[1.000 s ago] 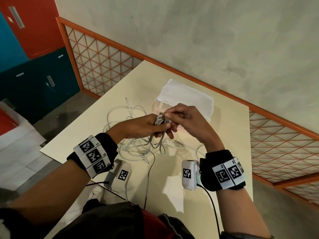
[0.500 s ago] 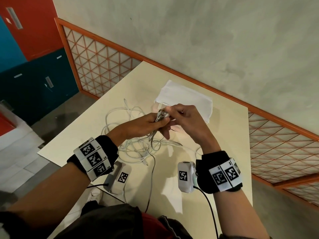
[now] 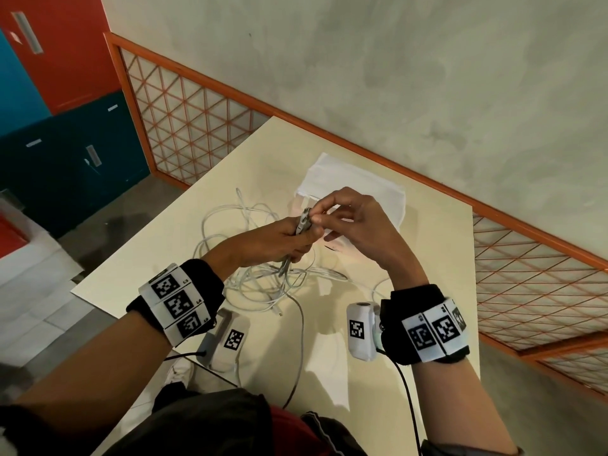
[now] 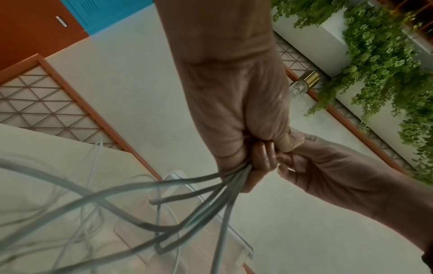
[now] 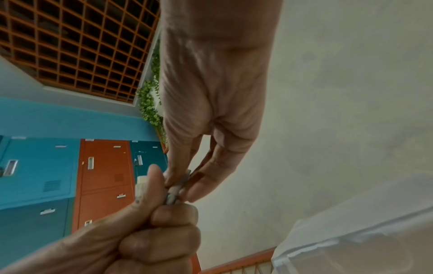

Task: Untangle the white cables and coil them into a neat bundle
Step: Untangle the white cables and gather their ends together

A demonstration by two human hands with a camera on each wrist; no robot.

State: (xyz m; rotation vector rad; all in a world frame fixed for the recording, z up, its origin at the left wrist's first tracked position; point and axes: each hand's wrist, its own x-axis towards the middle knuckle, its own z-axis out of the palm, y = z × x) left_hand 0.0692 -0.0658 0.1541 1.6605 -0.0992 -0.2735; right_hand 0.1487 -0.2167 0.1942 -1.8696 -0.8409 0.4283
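White cables (image 3: pixel 263 284): loose tangle on table (image 3: pixel 184 258) centre – several strands rise at 12 o'clock into left fist
Cloth (image 3: pixel 355 192): white, folded, at 1 o'clock of tangle
Left hand (image 3: pixel 273 241): fist clamped round bunched strands, connector ends (image 3: pixel 304 222) poking out top
Right hand (image 3: pixel 358 228): thumb and fingertips pinch those connector ends – touching left hand

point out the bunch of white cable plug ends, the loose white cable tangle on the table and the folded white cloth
bunch of white cable plug ends (image 3: pixel 304 222), head view, on the connector tips above the left fist
loose white cable tangle (image 3: pixel 260 284), head view, on overlapping loops
folded white cloth (image 3: pixel 348 182), head view, on its bare top
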